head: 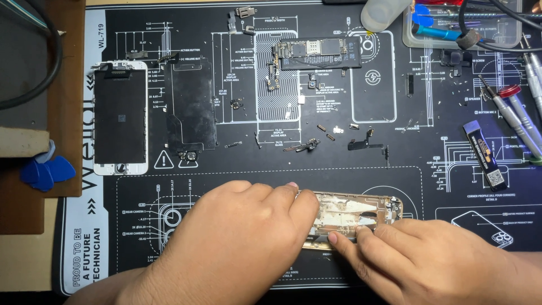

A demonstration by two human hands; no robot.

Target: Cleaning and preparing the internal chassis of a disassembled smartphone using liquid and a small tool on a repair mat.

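1. Picks (42, 172), blue and flat, are lying at the far left on the wooden desk, just off the edge of the black work mat (395, 186).
2. Sitting on the mat's left part is a white-framed screen assembly (120, 117), already off the phone, and just beside it a dark metal backing plate (191, 107) is lying flat.
3. Resting further right, near the mat's top middle, are the logic board (310, 49) and a black battery (333, 58), touching each other; small brackets and screws (324, 131) are lying scattered below them. Judging from this, the strip-down is looking well advanced.
4. Pressing down near the bottom edge, the left hand (237, 237) is covering the left end of the gold phone housing (355, 213), fingers held together and curled over it.
5. Showing bare metal inside, the housing is lying flat between the two hands; it is looking nearly emptied, with only leftover bits still stuck in it.
6. Working at the housing's lower edge, the right hand (429, 254) is pinching something small there; what it is, I cannot tell.
7. Lying at the far right are screwdrivers (511, 113) and a blue pry tool (484, 153), untouched.
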